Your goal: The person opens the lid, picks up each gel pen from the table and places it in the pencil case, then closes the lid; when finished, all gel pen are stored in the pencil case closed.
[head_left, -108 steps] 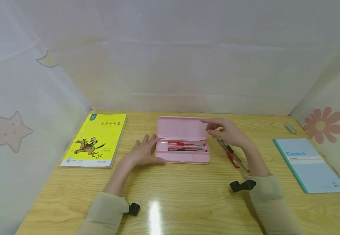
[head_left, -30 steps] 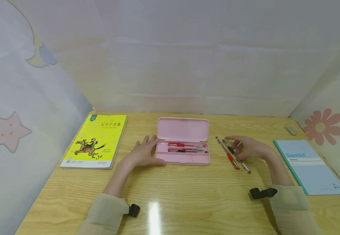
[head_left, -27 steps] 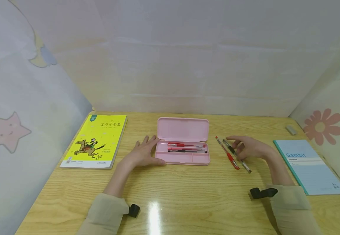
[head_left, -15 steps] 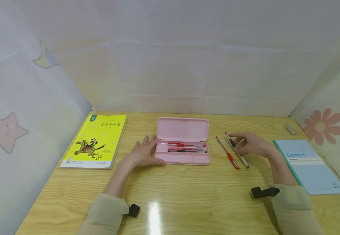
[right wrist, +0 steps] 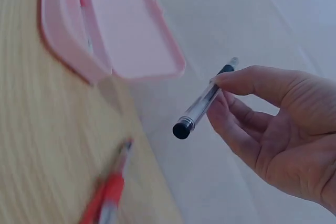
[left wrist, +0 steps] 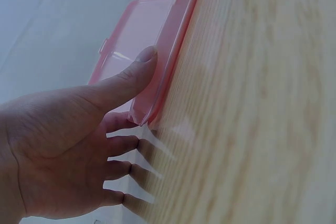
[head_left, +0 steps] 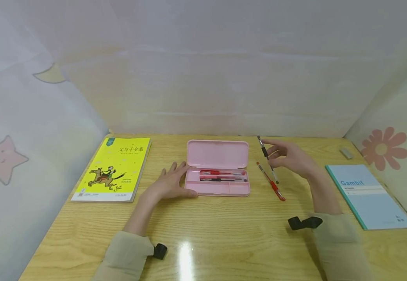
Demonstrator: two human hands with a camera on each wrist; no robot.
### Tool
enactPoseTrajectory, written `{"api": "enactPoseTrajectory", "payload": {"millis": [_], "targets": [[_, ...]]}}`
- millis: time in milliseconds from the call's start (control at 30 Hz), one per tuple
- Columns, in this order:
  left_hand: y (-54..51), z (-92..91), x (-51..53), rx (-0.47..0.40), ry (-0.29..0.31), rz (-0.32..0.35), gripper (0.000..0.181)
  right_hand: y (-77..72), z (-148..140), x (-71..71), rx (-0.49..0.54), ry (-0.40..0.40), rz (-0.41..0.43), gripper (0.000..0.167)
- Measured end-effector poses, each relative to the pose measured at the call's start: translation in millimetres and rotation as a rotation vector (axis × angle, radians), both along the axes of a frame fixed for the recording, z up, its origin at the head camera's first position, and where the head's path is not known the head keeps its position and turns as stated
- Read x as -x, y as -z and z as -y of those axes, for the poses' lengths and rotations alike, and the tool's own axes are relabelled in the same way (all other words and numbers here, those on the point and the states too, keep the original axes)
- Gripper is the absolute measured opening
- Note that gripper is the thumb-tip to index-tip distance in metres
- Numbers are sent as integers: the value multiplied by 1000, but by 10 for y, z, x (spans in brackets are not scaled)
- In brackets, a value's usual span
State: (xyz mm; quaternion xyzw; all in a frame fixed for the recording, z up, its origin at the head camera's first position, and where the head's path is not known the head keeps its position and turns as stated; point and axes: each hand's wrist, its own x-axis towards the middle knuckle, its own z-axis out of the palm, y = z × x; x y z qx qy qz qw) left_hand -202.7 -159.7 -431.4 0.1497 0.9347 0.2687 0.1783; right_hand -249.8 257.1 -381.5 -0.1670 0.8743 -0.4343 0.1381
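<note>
A pink pencil case (head_left: 207, 188) lies with its lid (head_left: 217, 154) folded back. Inside its long compartment are a red pen (head_left: 221, 172) and a black-gripped pen (head_left: 222, 179), with some pink or red beside them. My left hand (head_left: 170, 183) rests at the case's left end, thumb on the front rim and the other fingers spread beside it. Between thumb and fingers my right hand (head_left: 289, 158) pinches a black pen (right wrist: 202, 103), raised above the table to the right of the case. Below it a red pen (head_left: 272, 182) lies slanted on the wood.
On the left lies a yellow book (head_left: 113, 168). A pale blue notebook (head_left: 368, 197) is on the right, with a small grey eraser-like block (head_left: 346, 153) behind it. A pale cloth wall (head_left: 203, 78) rises behind the wooden table (head_left: 224, 234).
The right hand has taken hold of the black pen beside the red one, lifted it, and moved it left toward the case. The left hand has stayed at the case.
</note>
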Motion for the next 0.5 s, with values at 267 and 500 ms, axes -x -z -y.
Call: {"api": "enactPoseTrajectory", "payload": {"millis": [267, 500], "targets": [[5, 5, -4, 2, 0, 0, 108, -115, 530, 94, 134, -22, -160, 67], [-15, -14, -16, 3, 6, -9, 107, -124, 920, 128, 170, -85, -246, 65]]}}
